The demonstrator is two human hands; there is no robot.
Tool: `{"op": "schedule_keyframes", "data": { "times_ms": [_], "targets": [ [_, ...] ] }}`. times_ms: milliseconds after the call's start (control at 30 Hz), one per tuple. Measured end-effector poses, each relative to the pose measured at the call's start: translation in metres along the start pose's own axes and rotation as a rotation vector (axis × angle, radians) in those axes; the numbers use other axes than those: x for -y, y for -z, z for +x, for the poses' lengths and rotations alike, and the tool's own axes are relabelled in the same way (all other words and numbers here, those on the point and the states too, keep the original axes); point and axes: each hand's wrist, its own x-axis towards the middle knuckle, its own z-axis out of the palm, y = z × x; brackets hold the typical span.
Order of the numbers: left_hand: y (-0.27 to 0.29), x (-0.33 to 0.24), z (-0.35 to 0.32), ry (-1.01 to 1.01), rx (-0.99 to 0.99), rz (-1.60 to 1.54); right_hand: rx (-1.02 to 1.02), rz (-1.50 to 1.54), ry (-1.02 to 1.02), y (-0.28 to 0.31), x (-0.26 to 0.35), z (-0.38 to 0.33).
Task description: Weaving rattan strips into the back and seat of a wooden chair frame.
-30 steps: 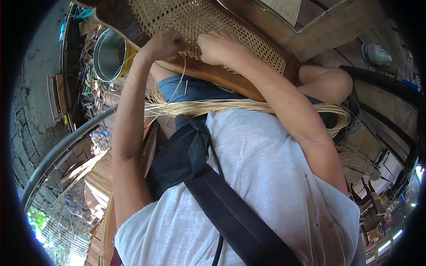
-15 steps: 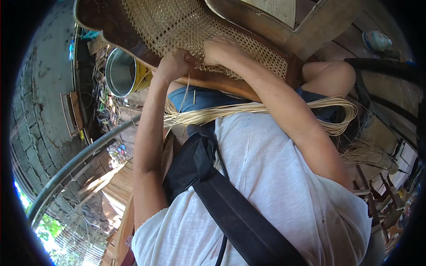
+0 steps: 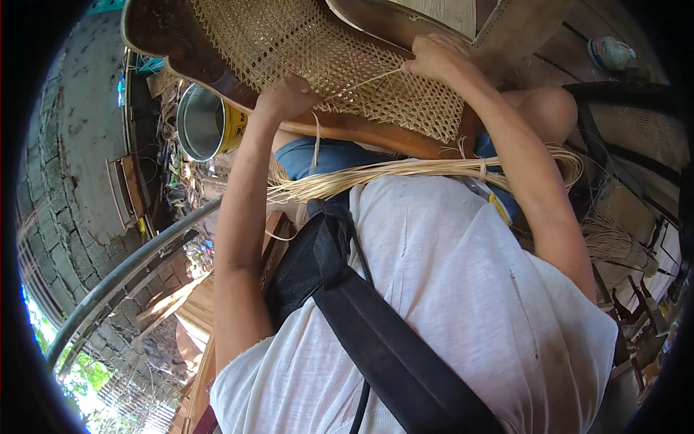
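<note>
A woven cane panel [image 3: 264, 47] with open holes lies before me, set in a brown wooden frame [image 3: 361, 134] that rests over my lap. My right hand [image 3: 437, 58] pinches one end of a thin cane strand [image 3: 365, 83], drawn taut and slanting above the weave. At the panel's near left edge, my left hand [image 3: 285, 98] is closed, its fingertips on the strand's other end. From beside those fingers a loose length of cane [image 3: 316, 141] hangs toward my lap. A bundle of long pale cane strands [image 3: 412, 172] lies across my thighs.
A metal bucket [image 3: 199, 123] with a yellow outside stands left of the frame. A curved metal rail [image 3: 130, 271] runs along my left side. At the right are dark curved bars [image 3: 622, 94], a white bundle [image 3: 611, 54] and another cane bundle [image 3: 614, 242].
My right hand has moved right and away from my left hand, pulling the strand out taut between them. My left hand stays at nearly the same place.
</note>
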Motion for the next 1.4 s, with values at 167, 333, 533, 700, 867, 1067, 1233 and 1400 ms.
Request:
{"op": "schedule_keyframes", "data": {
  "times_ms": [167, 333, 533, 700, 867, 1067, 1233, 1400],
  "targets": [
    [0.003, 0.017, 0.028, 0.070, 0.208, 0.055, -0.033, 0.022, -0.028, -0.009, -0.007, -0.003],
    [0.011, -0.010, 0.028, 0.005, 0.278, 0.158, -0.102, 0.050, 0.048, 0.000, -0.021, 0.001],
    [0.004, -0.036, 0.007, -0.086, 0.023, -0.994, -0.134, 0.296, 0.194, 0.042, 0.020, 0.000],
    [-0.011, 0.001, 0.009, 0.024, -0.068, -0.810, 0.173, 0.235, 0.246, -0.015, 0.062, 0.018],
    [-0.017, 0.020, 0.005, 0.054, -0.081, -0.547, 0.288, 0.227, 0.286, -0.017, 0.097, 0.012],
    [-0.008, 0.019, 0.006, 0.112, -0.020, -0.451, 0.335, 0.194, 0.212, -0.009, 0.118, 0.016],
    [-0.011, 0.024, 0.010, 0.036, -0.054, -0.417, 0.218, 0.281, 0.206, -0.023, 0.121, 0.011],
    [-0.010, 0.015, 0.012, -0.048, 0.037, -0.320, 0.522, 0.233, 0.084, 0.008, 0.125, 0.013]
  ]
}}
